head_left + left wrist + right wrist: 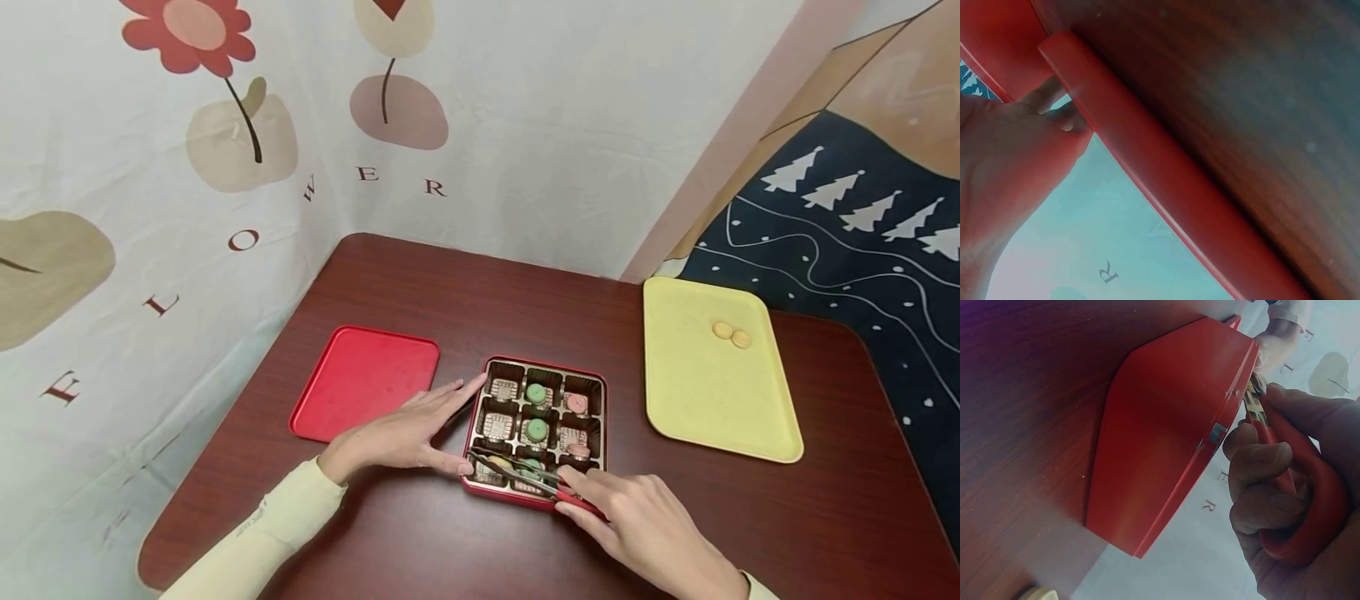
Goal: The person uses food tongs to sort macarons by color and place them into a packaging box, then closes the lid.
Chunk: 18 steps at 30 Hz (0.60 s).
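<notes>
A red square box (495, 493) with a gold compartment insert (498, 426) sits in the middle of the table. My left hand (408, 433) rests along its left side, fingers straight and spread, thumb at the near-left corner. My right hand (648, 521) grips red-handled tongs (1319, 506) over the near row. Between the tong tips lies a yellow macaron (498, 462), at the near-left compartment; whether it touches the bottom is unclear. Green macarons (536, 430) occupy the middle column, the nearest partly behind the tongs. Pink macarons (576, 403) are in the right column.
A yellow tray (712, 400) on the right holds two yellow macarons (731, 335). To the left lies a red tray-like lid (367, 379), partly behind my left hand. Printed cloth (525, 167) hangs along the table's back and left edges.
</notes>
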### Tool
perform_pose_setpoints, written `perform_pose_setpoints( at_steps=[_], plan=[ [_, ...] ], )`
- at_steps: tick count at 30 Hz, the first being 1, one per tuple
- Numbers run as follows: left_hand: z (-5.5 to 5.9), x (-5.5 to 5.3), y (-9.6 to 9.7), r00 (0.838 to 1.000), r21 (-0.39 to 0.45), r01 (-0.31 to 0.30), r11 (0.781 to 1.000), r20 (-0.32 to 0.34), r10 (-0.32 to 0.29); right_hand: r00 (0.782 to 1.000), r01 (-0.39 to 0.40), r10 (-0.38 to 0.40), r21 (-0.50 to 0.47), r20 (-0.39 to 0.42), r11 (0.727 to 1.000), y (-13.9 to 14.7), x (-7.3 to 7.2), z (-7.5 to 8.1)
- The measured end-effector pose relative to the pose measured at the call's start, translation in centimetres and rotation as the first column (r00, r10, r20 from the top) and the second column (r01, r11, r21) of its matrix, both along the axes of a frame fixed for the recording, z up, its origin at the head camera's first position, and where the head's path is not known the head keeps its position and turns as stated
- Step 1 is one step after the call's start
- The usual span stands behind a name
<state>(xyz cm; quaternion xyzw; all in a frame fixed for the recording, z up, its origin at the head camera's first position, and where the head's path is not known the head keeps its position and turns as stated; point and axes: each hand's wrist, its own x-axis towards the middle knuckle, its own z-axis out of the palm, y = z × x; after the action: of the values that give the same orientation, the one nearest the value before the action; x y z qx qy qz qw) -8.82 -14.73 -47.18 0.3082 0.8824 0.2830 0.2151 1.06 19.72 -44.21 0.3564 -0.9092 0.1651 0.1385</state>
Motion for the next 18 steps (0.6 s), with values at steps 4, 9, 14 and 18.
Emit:
perform_pose_setpoints(
  at_steps=[4,9,14,18],
  plan=[
    [0.04,-0.10,-0.08,1.000,-0.002,-0.006,1.000,0.008,0.006,1.000,0.002,-0.002,0.002,0.006,1.000,-0.08,0.02,-0.09],
    [0.07,-0.20,-0.05,1.000,-0.008,-0.003,1.000,0.006,0.003,1.000,0.006,-0.006,0.006,0.006,1.000,-0.05,0.20,-0.19],
    [0.00,-0.28,-0.01,1.000,-0.011,0.000,1.000,-0.002,0.000,1.000,0.012,-0.012,0.004,-0.003,1.000,0.24,0.33,-0.30],
    [0.00,-0.26,0.00,1.000,-0.007,-0.005,1.000,0.007,0.006,1.000,0.026,-0.026,-0.032,-0.010,0.999,0.81,0.32,-0.26]
  ],
)
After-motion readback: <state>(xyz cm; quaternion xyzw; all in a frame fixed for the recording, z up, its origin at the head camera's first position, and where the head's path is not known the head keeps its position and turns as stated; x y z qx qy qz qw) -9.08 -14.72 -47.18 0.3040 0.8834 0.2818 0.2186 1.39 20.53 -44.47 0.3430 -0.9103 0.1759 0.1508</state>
